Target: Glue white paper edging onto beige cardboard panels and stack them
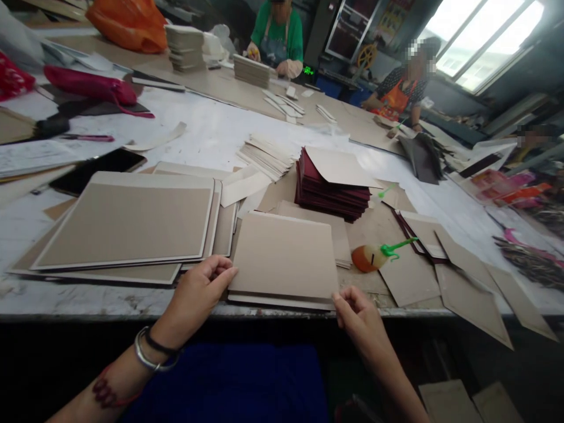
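Cardboard stack (284, 258), 6 o'clock, at near table edge (110, 310). Left hand (198, 294) pinches its 8 o'clock corner. Right hand (359, 317), fingers curled, touches the 4 o'clock corner, grip unclear. Risk: a one-sided pull may fan sheets off the edge or into the brush (371, 257) at 3 o'clock.

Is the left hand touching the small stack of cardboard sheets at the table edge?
Touching. In the head view, the left hand has its fingertips on the left edge of the cardboard stack.

bare table edge (110, 302) free; cardboard stacks (127, 223) crowd beyond.
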A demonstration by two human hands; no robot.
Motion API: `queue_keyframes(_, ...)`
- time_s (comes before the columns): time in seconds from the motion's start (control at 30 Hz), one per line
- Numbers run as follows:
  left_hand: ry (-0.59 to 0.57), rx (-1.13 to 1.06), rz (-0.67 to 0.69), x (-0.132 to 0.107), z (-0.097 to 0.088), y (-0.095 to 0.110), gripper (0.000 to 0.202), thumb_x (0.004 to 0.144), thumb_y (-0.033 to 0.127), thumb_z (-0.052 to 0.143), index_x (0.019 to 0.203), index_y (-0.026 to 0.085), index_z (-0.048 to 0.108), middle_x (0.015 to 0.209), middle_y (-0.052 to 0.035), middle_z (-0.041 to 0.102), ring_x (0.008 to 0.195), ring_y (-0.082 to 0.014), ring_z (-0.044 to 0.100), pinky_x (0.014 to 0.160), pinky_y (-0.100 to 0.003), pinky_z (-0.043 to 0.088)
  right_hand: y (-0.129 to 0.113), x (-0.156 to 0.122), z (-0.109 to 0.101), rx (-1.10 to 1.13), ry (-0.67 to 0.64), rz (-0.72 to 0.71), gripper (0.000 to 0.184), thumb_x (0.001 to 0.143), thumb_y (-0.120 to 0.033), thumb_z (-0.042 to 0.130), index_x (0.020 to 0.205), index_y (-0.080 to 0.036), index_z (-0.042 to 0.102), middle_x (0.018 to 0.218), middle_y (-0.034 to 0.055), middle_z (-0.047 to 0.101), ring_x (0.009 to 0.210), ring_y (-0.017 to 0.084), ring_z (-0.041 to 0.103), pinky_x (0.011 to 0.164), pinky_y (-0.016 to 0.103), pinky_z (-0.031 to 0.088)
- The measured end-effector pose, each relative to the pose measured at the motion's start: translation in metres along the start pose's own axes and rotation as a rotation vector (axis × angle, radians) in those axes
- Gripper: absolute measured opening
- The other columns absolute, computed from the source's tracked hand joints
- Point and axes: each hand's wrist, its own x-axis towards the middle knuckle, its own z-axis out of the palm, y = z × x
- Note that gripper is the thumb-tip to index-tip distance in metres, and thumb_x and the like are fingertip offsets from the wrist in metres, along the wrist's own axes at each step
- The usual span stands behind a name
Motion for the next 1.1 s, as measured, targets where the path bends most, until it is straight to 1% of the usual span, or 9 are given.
queue_keyframes(0.1,-0.04,0.119,0.012,-0.001,0.001,0.0,0.035,0.064,0.053,0.053,0.072,0.02,0.057,0.061,0.0019,0.057,0.06,-0.0152,0.052,0.058,-0.026,0.039,0.01,-0.002,0.004,-0.04,-0.019,0.022,0.033,0.077,-0.049,0.047,0.059,-0.022,0.04,0.049,-0.0056,0.04,0.048,0.012,0.039,0.049,0.024,0.032)
queue_keyframes(0.27,-0.058,0.167,0.007,0.0,0.004,-0.004,0.036,0.065,0.054,0.05,0.075,0.019,0.055,0.066,0.0003,0.058,0.065,-0.0167,0.054,0.064,-0.028,0.041,0.019,-0.002,0.005,-0.099,-0.031,0.036,0.032,0.077,-0.049,0.045,0.06,-0.023,0.038,0.053,-0.0054,0.038,0.051,0.012,0.039,0.051,0.025,0.032)
queue_keyframes(0.43,-0.055,0.196,0.005,0.0,0.007,-0.007,0.037,0.066,0.053,0.049,0.078,0.019,0.056,0.068,-0.0002,0.059,0.065,-0.0171,0.054,0.065,-0.029,0.041,0.019,-0.001,0.003,-0.168,-0.03,0.038,0.031,0.076,-0.048,0.043,0.058,-0.023,0.037,0.053,-0.0046,0.038,0.053,0.013,0.039,0.052,0.025,0.031)
queue_keyframes(0.6,-0.04,0.231,0.014,-0.004,0.006,-0.006,0.035,0.066,0.054,0.048,0.074,0.02,0.055,0.064,0.0007,0.057,0.062,-0.0164,0.054,0.062,-0.028,0.041,0.019,0.001,0.003,-0.169,-0.039,0.054,0.031,0.076,-0.048,0.042,0.057,-0.023,0.036,0.052,-0.004,0.039,0.052,0.014,0.04,0.052,0.026,0.031)
queue_keyframes(0.9,-0.037,0.224,0.009,-0.003,0.008,-0.007,0.033,0.066,0.052,0.049,0.074,0.021,0.055,0.065,0.0011,0.058,0.063,-0.0161,0.054,0.062,-0.027,0.041,0.023,0.0,0.004,-0.194,-0.047,0.04,0.038,0.079,-0.055,0.038,0.057,-0.023,0.037,0.052,-0.0036,0.04,0.054,0.014,0.042,0.054,0.026,0.032)
queue_keyframes(1.0,-0.053,0.216,0.011,-0.002,0.008,-0.005,0.032,0.067,0.052,0.049,0.073,0.021,0.054,0.065,0.0015,0.057,0.063,-0.0158,0.053,0.061,-0.027,0.041,0.024,0.001,0.004,-0.2,-0.045,0.035,0.039,0.079,-0.055,0.038,0.057,-0.023,0.036,0.052,-0.0037,0.04,0.053,0.014,0.042,0.054,0.026,0.033)
queue_keyframes(1.1,-0.042,0.214,0.003,-0.002,0.009,-0.002,0.032,0.066,0.052,0.049,0.072,0.021,0.053,0.063,0.0019,0.056,0.062,-0.0158,0.052,0.06,-0.027,0.04,0.024,0.002,0.005,-0.211,-0.04,0.036,0.039,0.078,-0.055,0.038,0.056,-0.023,0.036,0.051,-0.0038,0.04,0.052,0.014,0.042,0.054,0.026,0.033)
